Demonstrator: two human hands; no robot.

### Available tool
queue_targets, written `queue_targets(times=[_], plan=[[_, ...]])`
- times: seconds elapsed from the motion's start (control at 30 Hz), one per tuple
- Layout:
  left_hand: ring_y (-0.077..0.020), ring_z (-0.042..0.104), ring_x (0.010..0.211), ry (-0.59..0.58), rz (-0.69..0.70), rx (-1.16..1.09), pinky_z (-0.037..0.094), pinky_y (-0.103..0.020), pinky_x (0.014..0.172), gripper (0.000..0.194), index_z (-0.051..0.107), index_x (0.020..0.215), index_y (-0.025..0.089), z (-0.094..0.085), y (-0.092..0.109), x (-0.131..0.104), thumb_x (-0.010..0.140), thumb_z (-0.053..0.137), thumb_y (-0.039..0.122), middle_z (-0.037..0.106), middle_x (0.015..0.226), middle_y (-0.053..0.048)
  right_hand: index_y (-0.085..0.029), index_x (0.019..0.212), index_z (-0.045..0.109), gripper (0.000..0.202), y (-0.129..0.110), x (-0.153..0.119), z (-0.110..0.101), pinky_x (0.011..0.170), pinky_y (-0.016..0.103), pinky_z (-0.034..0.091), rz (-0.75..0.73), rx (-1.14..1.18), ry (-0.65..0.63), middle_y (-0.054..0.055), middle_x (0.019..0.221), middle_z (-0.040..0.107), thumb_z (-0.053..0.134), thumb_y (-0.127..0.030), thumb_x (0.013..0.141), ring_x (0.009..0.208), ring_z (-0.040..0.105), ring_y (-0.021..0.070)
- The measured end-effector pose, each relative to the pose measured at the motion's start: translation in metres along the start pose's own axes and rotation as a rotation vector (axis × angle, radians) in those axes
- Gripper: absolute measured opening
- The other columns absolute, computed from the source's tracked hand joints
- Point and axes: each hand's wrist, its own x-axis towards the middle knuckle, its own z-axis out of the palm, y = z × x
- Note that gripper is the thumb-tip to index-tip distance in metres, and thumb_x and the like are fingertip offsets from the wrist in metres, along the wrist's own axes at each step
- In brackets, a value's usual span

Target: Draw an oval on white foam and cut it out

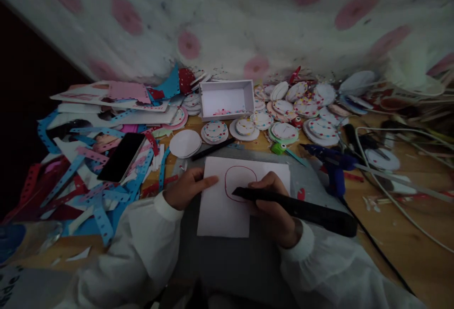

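Observation:
A sheet of white paper [222, 219] lies on a grey mat [227, 257], with a rounded red outline [225, 184] drawn on it. At the paper's left edge my left hand [187, 186] is closed on it, thumb on top. My right hand [275, 205] grips a long black tool [312, 212] with a slanted, pointed tip; its exact kind is too dark to tell. That tip lies inside the outline, near its lower left, and whether it touches the paper is unclear. The tool's thick end extends right, above my wrist. My right hand hides part of the outline and the paper's right side.
Behind the paper stand a white open box [227, 101], several dotted paper discs [214, 131], plain white discs [185, 143] and a black pen [213, 149]. Coloured paper strips [102, 219] and a phone [122, 158] crowd the left. Right are a blue glue gun [333, 165] and a white cable [386, 200].

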Motion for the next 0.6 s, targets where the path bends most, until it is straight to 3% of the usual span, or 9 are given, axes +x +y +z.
queue_targets(times=[0.1, 0.23, 0.37, 0.47, 0.53, 0.6], plan=[[-0.0222, 0.066, 0.073, 0.001, 0.004, -0.04, 0.052, -0.034, 0.068, 0.044, 0.071, 0.085, 0.013, 0.005, -0.006, -0.005, 0.065, 0.077, 0.051, 0.074, 0.085, -0.008, -0.023, 0.086, 0.049, 0.02, -0.006, 0.004, 0.0, 0.043, 0.022, 0.032, 0.077, 0.244, 0.019, -0.002, 0.067, 0.052, 0.059, -0.03, 0.07, 0.051, 0.046, 0.0126], [-0.0221, 0.066, 0.073, 0.066, 0.047, 0.011, 0.052, -0.034, 0.067, 0.047, 0.07, 0.089, 0.012, 0.011, -0.004, -0.014, 0.067, 0.075, 0.053, 0.074, 0.084, -0.009, -0.024, 0.084, 0.049, 0.018, -0.019, 0.011, 0.0, 0.044, 0.022, 0.032, 0.084, 0.356, 0.061, -0.003, 0.067, 0.052, 0.055, -0.026, 0.067, 0.05, 0.044, 0.0117], [-0.0238, 0.065, 0.085, 0.233, 0.285, 0.239, 0.053, -0.034, 0.074, 0.043, 0.07, 0.093, 0.015, 0.013, 0.025, -0.036, 0.074, 0.068, 0.054, 0.073, 0.092, -0.007, -0.025, 0.083, 0.052, 0.013, -0.048, 0.013, -0.01, 0.043, 0.022, 0.028, -0.063, 0.388, 0.127, -0.005, 0.061, 0.046, 0.052, -0.025, 0.07, 0.044, 0.034, 0.0098], [-0.0237, 0.065, 0.088, 0.354, 0.391, 0.295, 0.053, -0.033, 0.074, 0.042, 0.069, 0.099, 0.016, 0.011, 0.048, -0.056, 0.078, 0.066, 0.052, 0.072, 0.097, -0.007, -0.026, 0.083, 0.055, 0.013, -0.074, 0.008, -0.028, 0.042, 0.022, 0.026, -0.227, 0.407, 0.213, -0.007, 0.051, 0.036, 0.055, -0.024, 0.07, 0.041, 0.026, 0.0096], [-0.0225, 0.065, 0.085, 0.306, 0.379, 0.3, 0.054, -0.031, 0.07, 0.04, 0.068, 0.1, 0.016, 0.006, 0.056, -0.062, 0.079, 0.066, 0.05, 0.072, 0.096, -0.007, -0.025, 0.084, 0.057, 0.013, -0.086, 0.004, -0.043, 0.041, 0.022, 0.025, -0.274, 0.411, 0.268, -0.007, 0.048, 0.035, 0.056, -0.022, 0.071, 0.041, 0.024, 0.0099], [-0.0211, 0.066, 0.083, 0.148, 0.318, 0.294, 0.053, -0.028, 0.067, 0.038, 0.066, 0.103, 0.017, -0.002, 0.058, -0.059, 0.081, 0.065, 0.047, 0.071, 0.096, -0.007, -0.024, 0.082, 0.059, 0.013, -0.091, 0.001, -0.055, 0.04, 0.023, 0.025, -0.297, 0.403, 0.303, -0.007, 0.047, 0.035, 0.056, -0.02, 0.07, 0.041, 0.023, 0.0101]])
